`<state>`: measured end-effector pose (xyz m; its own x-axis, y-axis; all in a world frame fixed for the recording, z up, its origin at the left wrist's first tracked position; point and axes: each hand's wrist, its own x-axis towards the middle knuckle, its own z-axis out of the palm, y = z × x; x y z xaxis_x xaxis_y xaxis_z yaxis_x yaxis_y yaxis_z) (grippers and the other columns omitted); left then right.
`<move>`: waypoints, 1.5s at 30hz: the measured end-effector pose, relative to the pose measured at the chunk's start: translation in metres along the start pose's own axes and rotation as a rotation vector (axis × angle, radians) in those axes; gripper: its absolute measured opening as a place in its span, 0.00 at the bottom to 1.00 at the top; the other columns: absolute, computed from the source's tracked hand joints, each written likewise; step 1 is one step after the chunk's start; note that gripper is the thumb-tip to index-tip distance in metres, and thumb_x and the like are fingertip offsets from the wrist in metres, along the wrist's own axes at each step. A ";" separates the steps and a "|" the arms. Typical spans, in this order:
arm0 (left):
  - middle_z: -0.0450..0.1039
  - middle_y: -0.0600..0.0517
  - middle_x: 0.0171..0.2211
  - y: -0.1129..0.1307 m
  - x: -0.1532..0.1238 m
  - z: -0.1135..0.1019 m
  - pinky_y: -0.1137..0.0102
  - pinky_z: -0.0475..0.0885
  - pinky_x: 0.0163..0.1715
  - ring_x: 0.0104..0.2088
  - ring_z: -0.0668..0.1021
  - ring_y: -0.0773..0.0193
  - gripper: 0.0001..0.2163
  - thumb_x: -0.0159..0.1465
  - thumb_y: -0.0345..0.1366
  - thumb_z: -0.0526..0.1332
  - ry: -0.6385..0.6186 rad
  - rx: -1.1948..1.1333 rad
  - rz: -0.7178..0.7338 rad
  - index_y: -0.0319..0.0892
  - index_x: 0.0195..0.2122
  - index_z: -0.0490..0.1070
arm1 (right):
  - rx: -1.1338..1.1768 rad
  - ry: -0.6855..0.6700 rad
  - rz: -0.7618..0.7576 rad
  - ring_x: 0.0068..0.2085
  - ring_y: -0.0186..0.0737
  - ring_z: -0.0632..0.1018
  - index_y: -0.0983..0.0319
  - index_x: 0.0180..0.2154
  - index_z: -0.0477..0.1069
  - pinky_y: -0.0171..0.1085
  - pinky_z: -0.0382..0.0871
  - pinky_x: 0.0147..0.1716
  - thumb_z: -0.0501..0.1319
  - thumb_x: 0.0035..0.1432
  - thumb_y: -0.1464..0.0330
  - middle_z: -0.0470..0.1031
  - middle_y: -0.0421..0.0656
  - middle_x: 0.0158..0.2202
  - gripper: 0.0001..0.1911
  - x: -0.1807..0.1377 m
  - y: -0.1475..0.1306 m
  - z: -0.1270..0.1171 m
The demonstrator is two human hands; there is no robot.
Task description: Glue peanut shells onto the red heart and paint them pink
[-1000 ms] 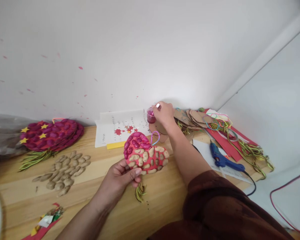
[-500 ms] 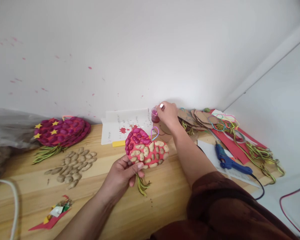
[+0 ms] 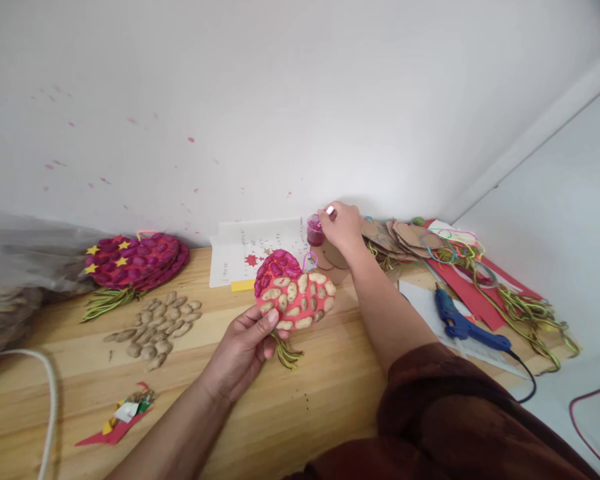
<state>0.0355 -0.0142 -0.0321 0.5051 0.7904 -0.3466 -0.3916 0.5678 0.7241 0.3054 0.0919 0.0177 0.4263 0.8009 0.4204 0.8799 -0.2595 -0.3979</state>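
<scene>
My left hand (image 3: 245,347) grips the lower edge of a red heart-shaped ornament (image 3: 301,304) covered in glued peanuts, thumb on the front. Peanuts on its upper left are wet magenta; the others are bare. A purple loop tops it and a green-and-brown yarn tassel (image 3: 287,353) hangs below. My right hand (image 3: 341,225) is closed on what looks like a paintbrush (image 3: 331,211); only its white end shows. That hand is at the rim of a clear cup of magenta paint (image 3: 315,231); the bristles are hidden.
Painted ornaments with yellow stars (image 3: 133,260) are stacked at left, near loose peanuts (image 3: 157,325). Paper scraps (image 3: 125,413) lie in front. Cardboard pieces (image 3: 413,237), yarn (image 3: 523,320) and a corded blue glue gun (image 3: 465,323) are at right. White papers (image 3: 225,260) lie by the wall.
My left hand has tilted the ornament slightly and brought it a little lower. My right hand stays at the paint cup. The whole view has shifted slightly.
</scene>
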 end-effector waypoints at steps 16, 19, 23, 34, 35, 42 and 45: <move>0.79 0.52 0.25 -0.004 -0.001 0.002 0.82 0.70 0.18 0.24 0.80 0.69 0.20 0.43 0.35 0.84 -0.016 0.019 -0.030 0.37 0.34 0.80 | -0.002 0.003 0.000 0.44 0.55 0.78 0.59 0.37 0.80 0.46 0.66 0.45 0.58 0.65 0.57 0.83 0.49 0.37 0.15 0.000 0.002 0.002; 0.80 0.52 0.26 -0.002 -0.001 0.003 0.80 0.75 0.23 0.25 0.81 0.68 0.20 0.43 0.35 0.84 0.002 -0.011 -0.030 0.37 0.35 0.80 | 0.029 0.022 -0.015 0.42 0.53 0.77 0.58 0.38 0.79 0.45 0.65 0.45 0.58 0.66 0.57 0.83 0.47 0.36 0.15 -0.001 0.002 0.001; 0.81 0.51 0.28 -0.002 0.001 0.003 0.78 0.77 0.25 0.25 0.81 0.68 0.20 0.43 0.36 0.84 0.031 -0.041 0.016 0.37 0.35 0.80 | 0.039 0.005 -0.039 0.40 0.51 0.77 0.59 0.35 0.79 0.44 0.65 0.44 0.59 0.65 0.58 0.83 0.47 0.34 0.14 -0.002 0.001 0.001; 0.78 0.54 0.26 -0.002 0.002 0.005 0.79 0.71 0.21 0.22 0.77 0.73 0.20 0.42 0.35 0.84 0.087 -0.071 0.060 0.37 0.32 0.79 | 0.024 0.001 -0.023 0.41 0.53 0.77 0.59 0.37 0.79 0.45 0.66 0.44 0.60 0.65 0.58 0.83 0.48 0.35 0.14 0.001 0.004 0.004; 0.78 0.54 0.26 -0.002 0.003 0.004 0.79 0.71 0.21 0.22 0.77 0.73 0.20 0.42 0.34 0.84 0.087 -0.079 0.058 0.37 0.33 0.79 | 0.020 0.001 -0.023 0.41 0.53 0.77 0.59 0.37 0.79 0.45 0.66 0.44 0.60 0.65 0.58 0.83 0.49 0.35 0.14 0.001 0.004 0.004; 0.77 0.56 0.27 0.000 0.001 0.006 0.80 0.69 0.21 0.22 0.74 0.74 0.21 0.41 0.34 0.84 0.123 -0.140 0.073 0.38 0.32 0.79 | 0.011 0.001 -0.018 0.41 0.54 0.78 0.60 0.36 0.79 0.47 0.67 0.45 0.60 0.65 0.59 0.83 0.50 0.35 0.14 0.002 0.004 0.003; 0.76 0.56 0.25 -0.001 0.002 0.006 0.80 0.68 0.21 0.22 0.73 0.75 0.20 0.41 0.33 0.84 0.119 -0.113 0.102 0.38 0.32 0.79 | 0.008 0.005 -0.013 0.41 0.54 0.79 0.60 0.37 0.79 0.46 0.67 0.44 0.60 0.64 0.59 0.83 0.50 0.35 0.14 0.003 0.004 0.003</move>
<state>0.0419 -0.0142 -0.0298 0.3669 0.8629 -0.3477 -0.5232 0.5004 0.6899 0.3096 0.0948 0.0152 0.4164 0.8012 0.4298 0.8836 -0.2452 -0.3989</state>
